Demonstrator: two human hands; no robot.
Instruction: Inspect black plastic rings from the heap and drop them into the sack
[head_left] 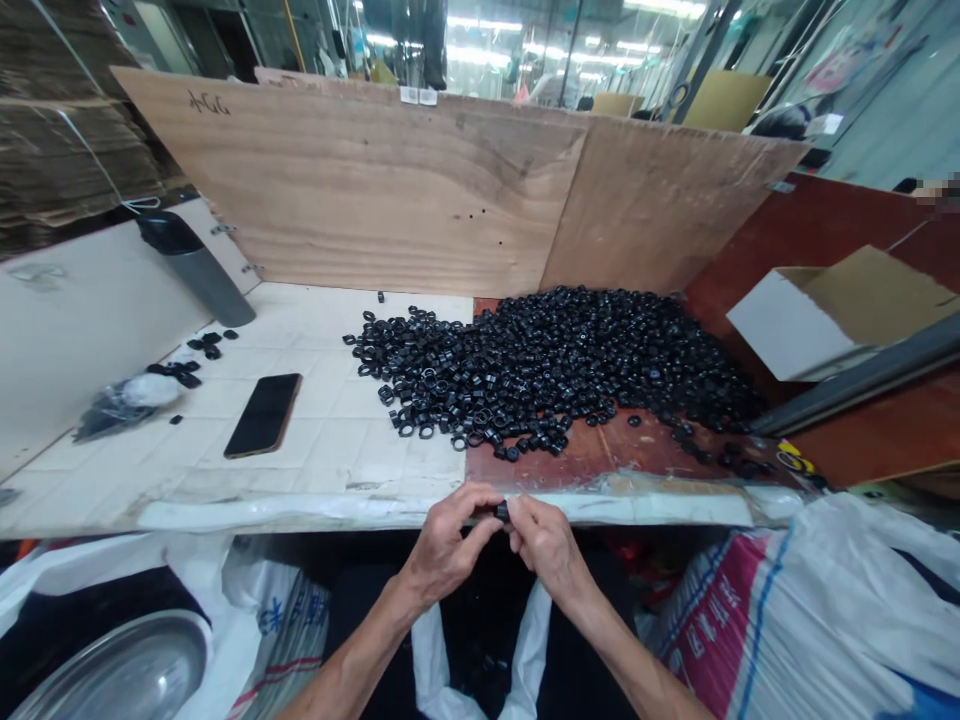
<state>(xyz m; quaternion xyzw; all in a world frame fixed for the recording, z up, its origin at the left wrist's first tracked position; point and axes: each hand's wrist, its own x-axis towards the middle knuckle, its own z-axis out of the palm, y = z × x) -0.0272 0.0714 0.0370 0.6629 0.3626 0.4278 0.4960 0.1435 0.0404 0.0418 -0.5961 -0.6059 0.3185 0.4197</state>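
Observation:
A large heap of small black rings (555, 365) covers the middle and right of the worktable (330, 450). At the table's front edge my left hand (450, 545) and my right hand (547, 545) meet, fingertips pinched together on one small black ring (501, 511). Both hands hover just off the edge, above an open white bag (480, 660) with several black rings inside. The part of the ring between my fingers is mostly hidden.
A black phone (264, 414) lies on the table's left. Farther left sit a clear bag of rings (120, 402), a few loose rings and a dark bottle (193, 266). Plywood boards (390, 180) wall the back. A woven sack (810, 610) stands at right, a metal bowl (120, 670) at lower left.

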